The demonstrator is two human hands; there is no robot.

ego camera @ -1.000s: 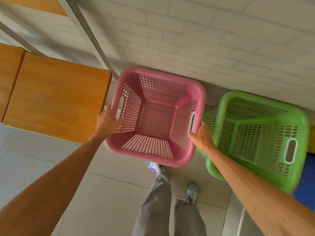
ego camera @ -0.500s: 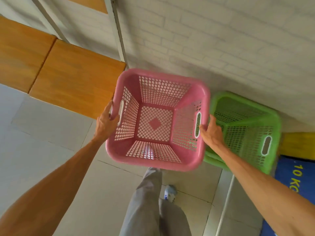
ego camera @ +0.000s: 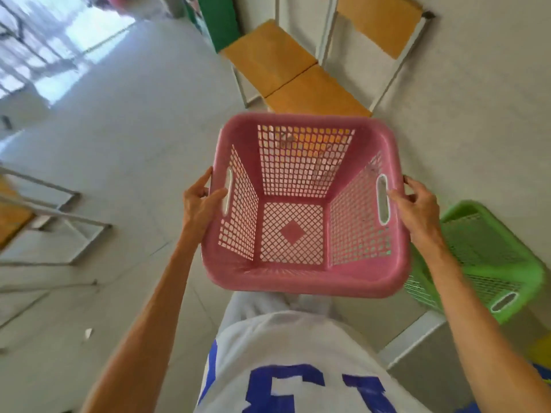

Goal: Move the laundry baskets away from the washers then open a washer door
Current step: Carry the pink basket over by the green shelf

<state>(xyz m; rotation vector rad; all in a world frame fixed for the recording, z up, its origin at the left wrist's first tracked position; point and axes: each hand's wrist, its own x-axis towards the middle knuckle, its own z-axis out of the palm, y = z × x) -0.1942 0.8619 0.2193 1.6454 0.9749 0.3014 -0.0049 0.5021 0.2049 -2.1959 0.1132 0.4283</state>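
An empty pink laundry basket (ego camera: 301, 281) with mesh walls hangs in front of my waist, lifted off the floor. My left hand (ego camera: 199, 207) grips its left handle slot, thumb over the rim. My right hand (ego camera: 417, 210) grips the right handle slot. A green laundry basket (ego camera: 504, 263) sits on the floor at the right, partly hidden behind my right forearm. No washer is in view.
Wooden chairs with white metal frames (ego camera: 298, 79) stand against the wall just beyond the pink basket. More metal-framed furniture (ego camera: 59, 213) is at the left. Pale tiled floor (ego camera: 125, 120) stretches toward a bright doorway at the top left.
I have lifted the pink basket up to waist height and turned left, away from the brick wall. The green basket stays on the floor, now at my right.
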